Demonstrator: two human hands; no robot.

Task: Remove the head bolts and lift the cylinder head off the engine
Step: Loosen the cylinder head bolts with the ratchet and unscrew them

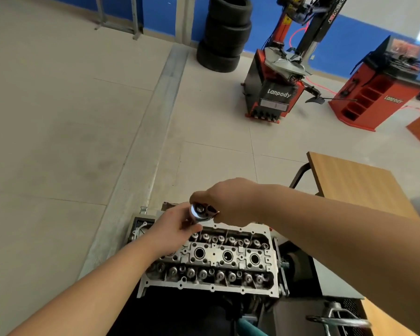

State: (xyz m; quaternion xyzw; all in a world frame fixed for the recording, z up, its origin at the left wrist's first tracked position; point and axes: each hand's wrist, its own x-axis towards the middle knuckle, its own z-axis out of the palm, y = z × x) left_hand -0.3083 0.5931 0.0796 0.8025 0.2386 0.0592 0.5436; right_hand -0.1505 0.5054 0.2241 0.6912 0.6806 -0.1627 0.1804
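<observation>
Chrome ratchet head (202, 211) gripped by both my hands' fingers (180, 223); I'd keep it square over the bare aluminium cylinder head (218, 259).

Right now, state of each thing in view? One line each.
Cylinder head: still seated on the engine, top uncovered, valve springs showing.
Ratchet: held above the head's far edge, both hands on it.
Left hand: fingers curled round the ratchet from below.
Right hand: gripping the ratchet from above.
Tyres: stacked upright by the blue wall.
Wooden table: standing to the right, top bare where seen.
</observation>
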